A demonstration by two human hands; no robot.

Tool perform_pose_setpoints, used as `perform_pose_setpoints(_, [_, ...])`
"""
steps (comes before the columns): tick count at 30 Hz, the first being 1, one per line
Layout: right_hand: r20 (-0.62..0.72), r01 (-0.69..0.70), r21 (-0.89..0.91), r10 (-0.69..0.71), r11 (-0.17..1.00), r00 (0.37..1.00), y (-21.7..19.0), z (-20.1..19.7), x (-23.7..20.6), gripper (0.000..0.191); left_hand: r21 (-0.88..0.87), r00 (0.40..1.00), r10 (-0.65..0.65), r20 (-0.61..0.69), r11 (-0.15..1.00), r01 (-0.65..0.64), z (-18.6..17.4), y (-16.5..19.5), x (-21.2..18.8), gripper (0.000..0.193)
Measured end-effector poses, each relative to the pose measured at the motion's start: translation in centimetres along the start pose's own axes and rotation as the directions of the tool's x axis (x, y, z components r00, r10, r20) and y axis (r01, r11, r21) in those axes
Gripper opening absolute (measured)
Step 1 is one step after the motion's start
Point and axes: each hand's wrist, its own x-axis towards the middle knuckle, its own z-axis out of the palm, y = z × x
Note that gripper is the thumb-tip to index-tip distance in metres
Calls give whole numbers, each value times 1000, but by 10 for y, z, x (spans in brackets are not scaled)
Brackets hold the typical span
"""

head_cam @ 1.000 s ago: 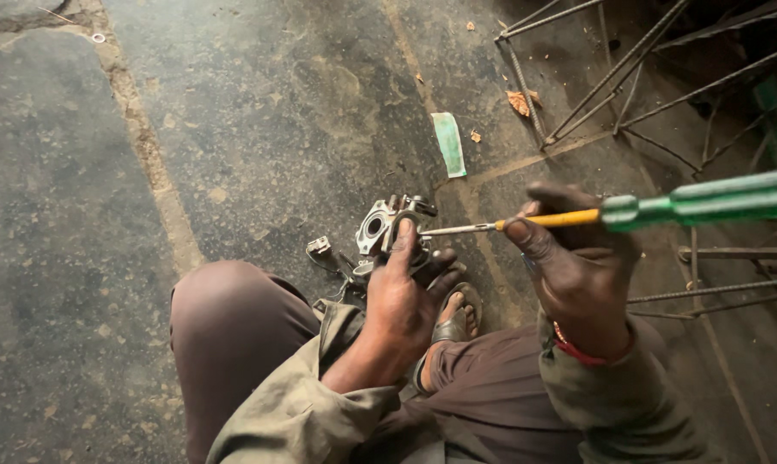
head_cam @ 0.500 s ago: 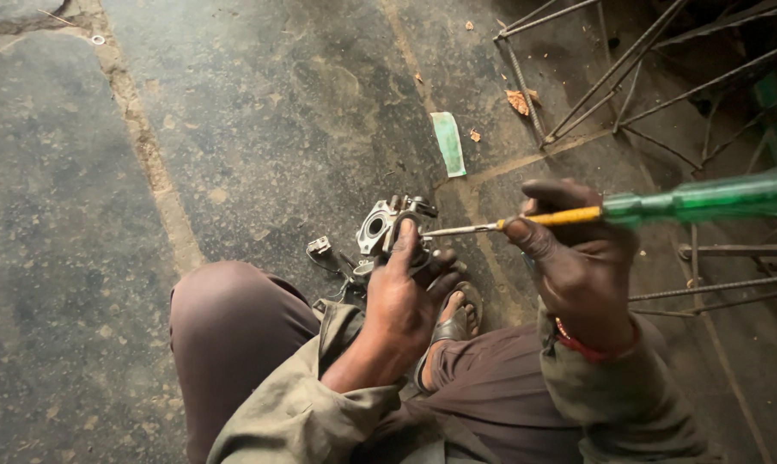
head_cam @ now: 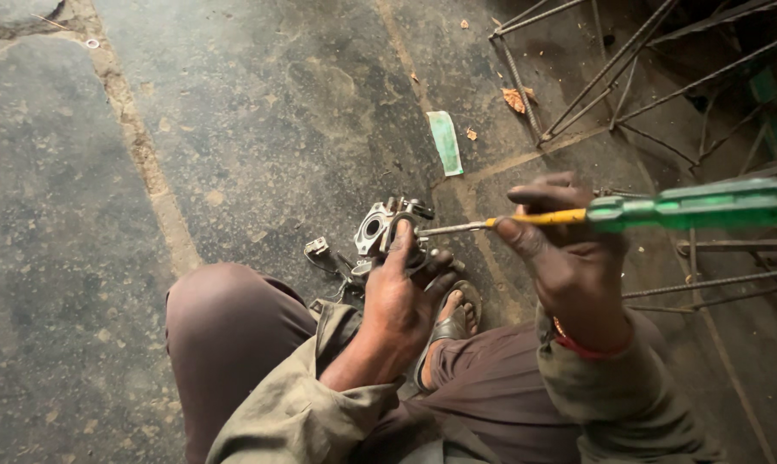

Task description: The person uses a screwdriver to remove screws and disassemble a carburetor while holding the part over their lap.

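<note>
My left hand [head_cam: 405, 292] grips a small grey metal engine part [head_cam: 381, 227] with a round bore, held just above the floor in front of my knee. My right hand [head_cam: 569, 258] holds a long screwdriver [head_cam: 689, 204] with a green handle and yellow collar. Its metal shaft points left, and the tip touches the top of the metal part. Another small metal piece [head_cam: 318, 249] lies on the floor just left of my left hand.
The ground is stained concrete [head_cam: 259, 112] with a crack line on the left. A pale green strip of paper [head_cam: 445, 142] lies ahead. A frame of rusty steel rods [head_cam: 629, 94] stands at the right. My sandalled foot [head_cam: 455, 318] rests below the hands.
Both hands hold nearly the same pose. The screwdriver tip stays on the metal part with only a slight shift.
</note>
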Motion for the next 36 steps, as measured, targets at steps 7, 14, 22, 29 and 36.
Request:
perform_pose_setpoints(7, [-52,75,124,-69,989,996,2,-2,4,37,-29,999,-24,43,999,26,-1,0,-2,36])
perform_pose_setpoints(14, [31,-70,410,63,909,998,-5,3,6,36,-26,1000,-18,17,1000,19,-1,-1,0,33])
perform_pose_setpoints(22, [-169,-105,-62,93,993,981,9,1,-2,28,29,999,-24,28,999,23,-5,-4,4,39])
perform_pose_setpoints(29, [-77,107,115,-98,988,992,-1,0,-5,49,29,998,-36,58,999,35,-8,-4,2,41])
perform_pose_setpoints(36, [-10,40,513,-41,858,999,-4,-3,-2,49,37,999,-29,45,999,28,-8,-4,4,38])
